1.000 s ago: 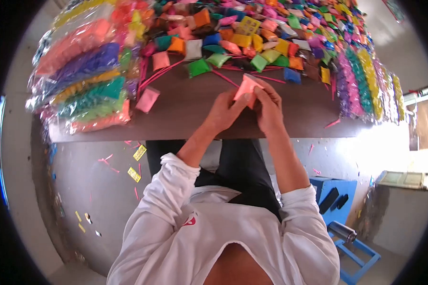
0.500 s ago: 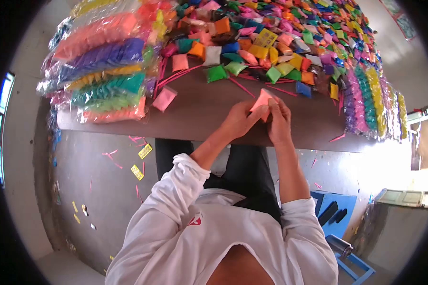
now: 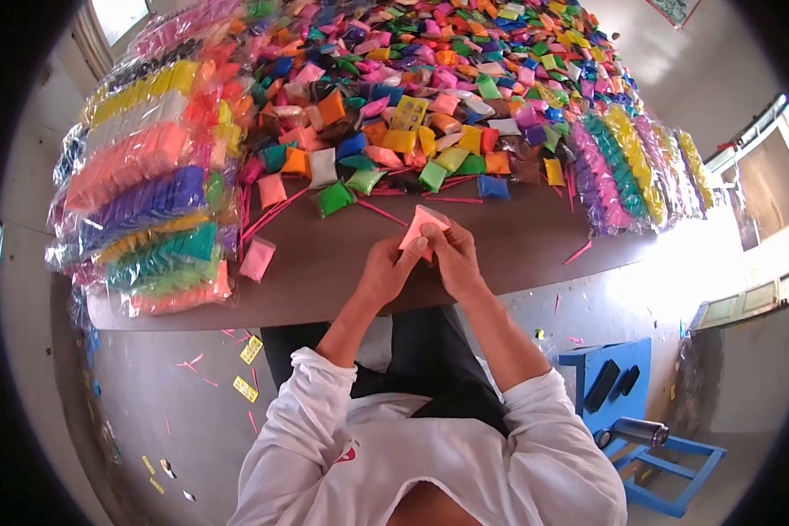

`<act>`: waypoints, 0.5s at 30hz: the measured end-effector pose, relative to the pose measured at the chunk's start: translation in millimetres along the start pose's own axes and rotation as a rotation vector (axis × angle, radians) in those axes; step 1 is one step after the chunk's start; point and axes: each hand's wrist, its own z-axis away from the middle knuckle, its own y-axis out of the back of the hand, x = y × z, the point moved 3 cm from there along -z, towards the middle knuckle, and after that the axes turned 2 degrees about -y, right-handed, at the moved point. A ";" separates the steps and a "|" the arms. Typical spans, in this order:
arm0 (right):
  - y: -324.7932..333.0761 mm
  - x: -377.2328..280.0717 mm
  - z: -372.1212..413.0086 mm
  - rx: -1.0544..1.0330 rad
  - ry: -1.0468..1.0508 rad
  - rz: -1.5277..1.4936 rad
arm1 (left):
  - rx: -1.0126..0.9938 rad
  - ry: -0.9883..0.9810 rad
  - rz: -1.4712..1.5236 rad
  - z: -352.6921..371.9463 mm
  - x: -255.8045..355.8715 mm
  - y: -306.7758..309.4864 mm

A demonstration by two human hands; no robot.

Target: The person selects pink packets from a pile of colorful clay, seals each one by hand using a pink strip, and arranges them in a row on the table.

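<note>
Both hands are together over the near part of the brown table [image 3: 324, 289], closed on one small salmon-pink packet [image 3: 423, 221]. My left hand [image 3: 389, 270] pinches its lower left side, thumb on top. From the other side my right hand [image 3: 456, 260] grips the lower right part with thumb and fingers. The packet's upper corner points away from me, and its lower part is hidden by fingers. Another pink packet [image 3: 257, 259] lies to the left. Just beyond my hands, a green packet [image 3: 335, 200] and a blue packet [image 3: 493, 187] edge the large pile [image 3: 465, 96] of coloured packets.
Clear bags with rows of coloured packets [image 3: 149, 193] are stacked at the left; more long bags [image 3: 636, 167] lie at the right. Pink strips [image 3: 272, 216] are scattered along the pile's near edge. On the floor at right stands a blue stool [image 3: 636, 359] near a metal cylinder [image 3: 642, 431].
The camera view has tilted up and turned, so the table and pile sit lower and further left in the picture. Both hands still hold the salmon-pink packet, its angle slightly changed.
</note>
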 end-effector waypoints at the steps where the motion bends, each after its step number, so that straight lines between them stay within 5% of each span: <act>1: 2.0 -3.6 -1.9 -0.018 0.002 0.019 | 0.009 0.025 -0.023 0.4 1.2 0.5; 11: 88.4 -61.7 -123.0 0.377 0.342 0.762 | -0.033 -0.187 -0.342 0.4 12.5 -1.7; 15: 140.3 -67.2 -189.9 0.425 0.236 0.747 | -0.006 -0.235 -0.317 0.8 16.1 -3.0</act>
